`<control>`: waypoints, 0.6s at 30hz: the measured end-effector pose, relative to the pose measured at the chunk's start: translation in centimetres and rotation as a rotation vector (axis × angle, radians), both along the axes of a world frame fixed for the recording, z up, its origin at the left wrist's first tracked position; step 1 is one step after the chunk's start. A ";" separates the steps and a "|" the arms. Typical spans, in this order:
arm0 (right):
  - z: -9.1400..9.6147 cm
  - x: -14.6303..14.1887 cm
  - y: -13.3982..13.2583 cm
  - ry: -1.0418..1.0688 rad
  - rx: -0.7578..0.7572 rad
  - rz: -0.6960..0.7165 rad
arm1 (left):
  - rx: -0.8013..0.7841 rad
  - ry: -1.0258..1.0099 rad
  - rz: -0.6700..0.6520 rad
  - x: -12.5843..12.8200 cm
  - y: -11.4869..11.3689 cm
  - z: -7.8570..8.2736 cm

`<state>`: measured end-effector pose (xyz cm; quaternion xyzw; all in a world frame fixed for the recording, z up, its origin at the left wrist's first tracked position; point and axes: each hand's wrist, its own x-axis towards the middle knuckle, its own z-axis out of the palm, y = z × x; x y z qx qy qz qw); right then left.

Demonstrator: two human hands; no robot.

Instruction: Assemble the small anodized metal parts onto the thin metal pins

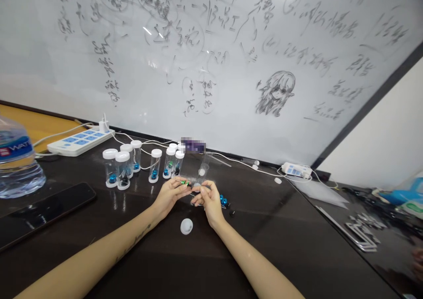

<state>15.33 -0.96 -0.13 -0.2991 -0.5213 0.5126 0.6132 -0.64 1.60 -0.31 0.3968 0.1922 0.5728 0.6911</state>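
My left hand [170,196] is closed around a thin metal rod with green and black parts [183,182]; its exact kind is too small to tell. My right hand [209,201] is close beside it, fingertips pinched together near the rod's dark end. A thin light piece shows at these fingers, but I cannot make out what it is. Small blue parts [224,200] and a black piece [232,213] lie just right of my right hand. In front of both hands rests a round white cap [186,226]. Behind the fingers is a clear tube [203,166].
Several clear tubes with white caps [122,171] stand at the left, holding blue, black or green parts. Farther left are a phone [49,211], a water bottle [18,158] and a power strip [82,141]. Bent metal rods [350,233] lie right. A whiteboard [224,96] rises behind.
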 end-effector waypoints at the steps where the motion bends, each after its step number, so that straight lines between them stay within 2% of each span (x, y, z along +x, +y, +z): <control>1: 0.0 0.0 0.0 -0.003 0.001 0.001 | -0.004 -0.002 0.002 0.0 0.0 0.0; 8: -0.1 0.0 0.0 -0.039 -0.004 -0.019 | -0.017 -0.028 0.031 0.1 0.1 0.1; 12: -0.1 -0.1 -0.3 -0.169 0.023 -0.138 | -0.013 -0.015 0.042 0.1 0.0 0.0; 18: 0.5 -0.4 -1.1 -0.513 0.256 -0.330 | -0.025 0.046 0.026 0.2 0.0 0.0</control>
